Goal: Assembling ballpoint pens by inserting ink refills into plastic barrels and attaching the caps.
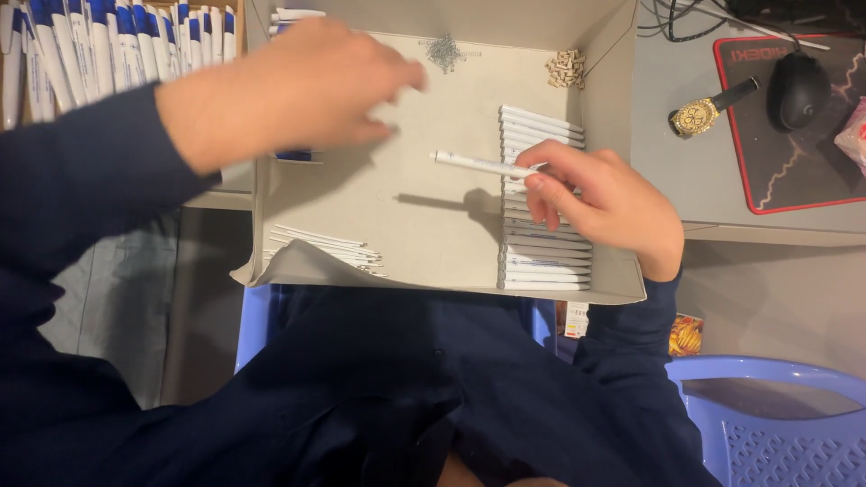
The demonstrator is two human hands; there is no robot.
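My right hand holds a white pen barrel level above the grey cardboard tray, tip pointing left. Under that hand a row of white pen barrels lies stacked along the tray's right side. My left hand hovers blurred over the tray's upper left corner, fingers loosely spread, with nothing visible in it. A bunch of thin white refills lies at the tray's lower left. A small pile of metal springs and a heap of small tan parts sit along the far edge.
A box of assembled blue-and-white pens stands at the upper left. On the desk to the right lie a gold wristwatch, a black mouse and a black-and-red mouse pad. A blue plastic chair stands lower right.
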